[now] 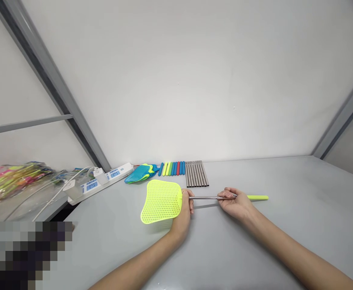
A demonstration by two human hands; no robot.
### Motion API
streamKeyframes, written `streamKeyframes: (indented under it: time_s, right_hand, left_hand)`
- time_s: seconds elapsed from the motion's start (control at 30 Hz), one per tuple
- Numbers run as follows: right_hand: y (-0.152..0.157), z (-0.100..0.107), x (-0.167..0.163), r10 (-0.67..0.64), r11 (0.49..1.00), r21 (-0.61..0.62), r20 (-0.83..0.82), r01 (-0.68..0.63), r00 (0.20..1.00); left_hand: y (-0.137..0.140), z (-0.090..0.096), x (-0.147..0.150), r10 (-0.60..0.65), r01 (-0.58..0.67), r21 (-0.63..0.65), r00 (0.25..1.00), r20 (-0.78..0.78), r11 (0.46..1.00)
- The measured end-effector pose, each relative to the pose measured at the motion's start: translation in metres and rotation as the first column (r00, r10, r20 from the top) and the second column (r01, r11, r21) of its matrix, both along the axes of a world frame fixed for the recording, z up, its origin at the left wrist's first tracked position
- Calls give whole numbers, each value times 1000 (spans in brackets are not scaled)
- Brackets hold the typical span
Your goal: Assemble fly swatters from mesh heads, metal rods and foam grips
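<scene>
A fly swatter (161, 201) with a yellow-green perforated head, a thin metal rod and a yellow-green grip is held level above the table. My left hand (185, 207) is closed around it where the head meets the rod, partly behind the head's edge. Farther along, my right hand (232, 201) has its fingers wrapped round the rod, palm turned up. The grip sticks out to the right of that hand. Behind lie a row of metal rods (197, 174), several coloured handle grips (173, 168) and a pile of blue and yellow-green swatter heads (140, 173).
A white power strip (104, 183) with plugged-in adapters and white cables runs along the left table edge. Beyond it are colourful items in clear plastic bags (16, 181). A white wall (206, 80) closes off the back of the grey table (300, 201). The lower left corner is pixelated.
</scene>
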State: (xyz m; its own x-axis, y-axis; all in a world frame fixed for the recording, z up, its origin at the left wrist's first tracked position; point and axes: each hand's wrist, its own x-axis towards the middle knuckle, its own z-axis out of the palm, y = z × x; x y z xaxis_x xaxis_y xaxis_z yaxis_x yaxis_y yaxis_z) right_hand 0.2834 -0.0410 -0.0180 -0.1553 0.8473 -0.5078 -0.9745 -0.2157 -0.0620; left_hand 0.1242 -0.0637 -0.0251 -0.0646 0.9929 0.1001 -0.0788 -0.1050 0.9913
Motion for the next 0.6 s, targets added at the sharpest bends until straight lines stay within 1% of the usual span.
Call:
streamKeyframes:
  time_s: [0.23, 0.4, 0.5, 0.6]
  right_hand:
    - [2, -2, 0, 5, 1000, -13, -1, -5, 1000]
    - [2, -1, 0, -1, 1000, -18, 14, 2, 1000]
    - [2, 0, 1, -3, 1000, 6, 22, 3, 1000]
    - [2, 3, 1, -11, 999, 46, 31, 9, 999]
  left_hand:
    - [0, -3, -2, -24, 24, 8, 1000, 12, 1000]
    - [2, -1, 0, -19, 19, -10, 998, 59, 1000]
    - [3, -2, 2, -12, 17, -57, 995, 96, 998]
    - [3, -3, 2, -19, 29, -73, 991, 136, 997]
